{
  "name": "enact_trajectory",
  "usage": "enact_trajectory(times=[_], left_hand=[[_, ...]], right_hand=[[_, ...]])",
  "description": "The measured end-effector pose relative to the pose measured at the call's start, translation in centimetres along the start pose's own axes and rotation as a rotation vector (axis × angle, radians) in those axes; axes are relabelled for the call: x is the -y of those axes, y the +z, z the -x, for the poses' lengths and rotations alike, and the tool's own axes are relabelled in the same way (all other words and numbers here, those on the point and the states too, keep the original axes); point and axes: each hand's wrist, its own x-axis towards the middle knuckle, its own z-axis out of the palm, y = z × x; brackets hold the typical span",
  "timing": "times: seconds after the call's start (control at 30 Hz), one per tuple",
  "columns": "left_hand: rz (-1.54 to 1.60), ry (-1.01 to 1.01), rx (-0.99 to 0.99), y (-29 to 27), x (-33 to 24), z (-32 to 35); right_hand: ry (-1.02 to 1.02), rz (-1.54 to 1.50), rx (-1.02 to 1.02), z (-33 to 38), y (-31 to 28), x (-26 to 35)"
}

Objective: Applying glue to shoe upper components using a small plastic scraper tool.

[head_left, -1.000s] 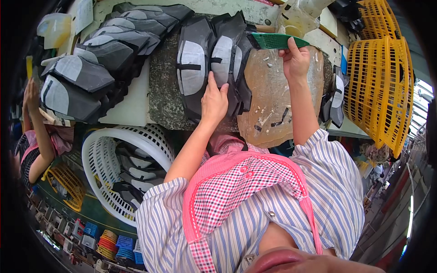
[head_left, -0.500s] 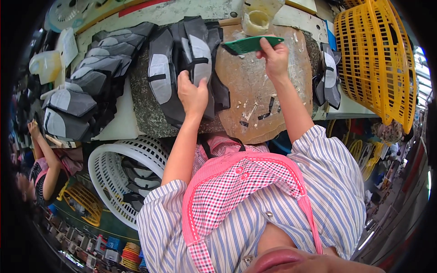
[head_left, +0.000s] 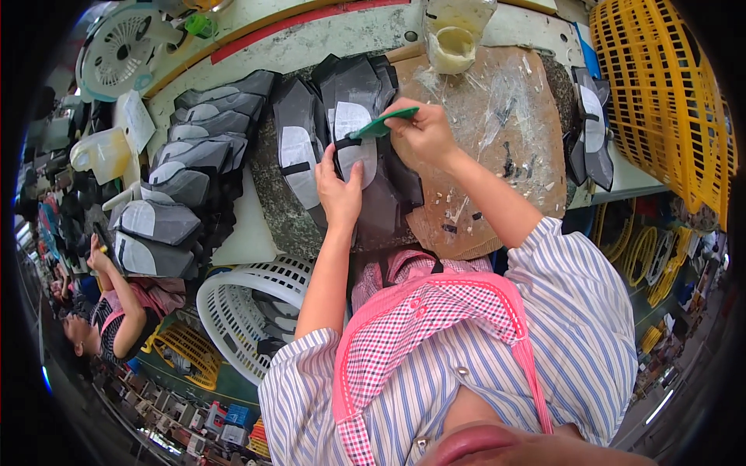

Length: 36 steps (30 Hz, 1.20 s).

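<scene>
Grey-and-black padded panels with pale inserts lie overlapping before me, with one panel (head_left: 351, 116) on top. A short black strip (head_left: 346, 144) crosses its pale insert. My left hand (head_left: 339, 190) rests on this panel, thumb and fingers apart, fingertips at the strip. In my right hand (head_left: 426, 133) is a flat green brush (head_left: 385, 123), pinched by its handle and slanting down left. Its tip meets the strip's right end or hovers just over it; I cannot tell which. Another strip-bearing panel (head_left: 295, 147) lies just to the left.
A glue-smeared cardboard sheet (head_left: 497, 101) lies on the right, a cloudy plastic tub (head_left: 453, 50) at its far edge. Overlapping panels (head_left: 167, 217) line the left. Yellow baskets (head_left: 660, 109) stand right; a white basket (head_left: 225, 326) sits below the table. Another person (head_left: 124, 311) works at far left.
My right hand has brought the green brush left and down from beside the tub to the panel's strip. My left hand has shifted its fingers to that strip. The whole view has shifted slightly.
</scene>
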Motion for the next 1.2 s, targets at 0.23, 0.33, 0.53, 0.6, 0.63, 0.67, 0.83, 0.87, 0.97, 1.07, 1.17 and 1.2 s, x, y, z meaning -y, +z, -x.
enact_trajectory(times=[0.23, 0.33, 0.53, 0.6, 0.63, 0.67, 0.83, 0.87, 0.97, 1.07, 1.17, 1.2], left_hand=[[-0.127, 0.085, 0.051, -0.1, -2.0, -0.1], [-0.362, 0.266, 0.012, -0.2, -1.8, 0.0], [-0.205, 0.075, 0.115, 0.1, -1.8, -1.3], [-0.158, -0.017, 0.145, -0.1, -2.1, -1.6], [-0.147, -0.097, 0.164, -0.1, -2.4, -1.9], [-0.137, -0.179, 0.181, -0.1, -2.5, -2.2], [0.302, -0.328, 0.304, 0.5, -2.7, -3.2], [0.528, -0.409, 0.378, -0.4, -3.2, -2.7], [0.501, -0.391, 0.366, -1.6, -3.4, -2.1], [0.470, -0.341, 0.310, -1.0, -4.1, -1.5], [0.483, -0.310, 0.232, -0.4, -4.0, -1.2], [0.641, -0.371, 0.199, -0.7, -4.8, -0.9]], right_hand=[[-0.040, 0.398, -0.297, -4.7, -2.7, -2.3], [-0.176, 0.043, -0.220, -1.8, -1.0, -1.7], [-0.088, 0.635, -0.309, -5.8, -5.2, -2.6], [-0.095, 0.604, -0.429, -5.1, -7.5, -0.4], [-0.102, 0.575, -0.543, -4.6, -8.5, 0.2], [-0.103, 0.575, -0.544, -4.7, -9.2, -0.4], [-0.103, 0.469, -0.428, -5.3, -13.6, -2.8], [0.213, 0.374, -0.416, -4.8, -15.3, -1.5], [-0.003, 0.384, -0.513, -2.2, -16.1, -2.7], [0.190, -0.032, -0.377, 0.3, -12.8, -1.5], [0.227, -0.234, -0.294, 1.5, -9.1, -0.4], [0.253, -0.366, -0.190, 1.9, -8.0, -0.2]])
